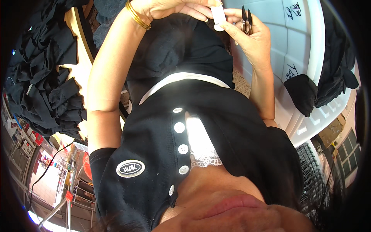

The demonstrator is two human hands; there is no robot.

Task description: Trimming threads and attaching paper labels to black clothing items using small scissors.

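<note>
A small white strip, like a fabric label [219,18], is stretched between my two hands at the top of the head view. My left hand [176,8], below gold bangles on the wrist, pinches its upper end. The thumb and a finger of my right hand [251,38] close on the lower end. Small thread snips [247,21] with dark blades also sit in my right hand, blades pointing up from between the fingers. Black cloth [185,42] covers my lap below the hands.
At the left, a heap of black fabric pieces [42,73] lies on a wooden-edged table [83,50]. A large pale plastic bin [278,23] stands at my right, with black cloth [301,94] over its rim. Behind it is a dark wire-mesh basket [311,170].
</note>
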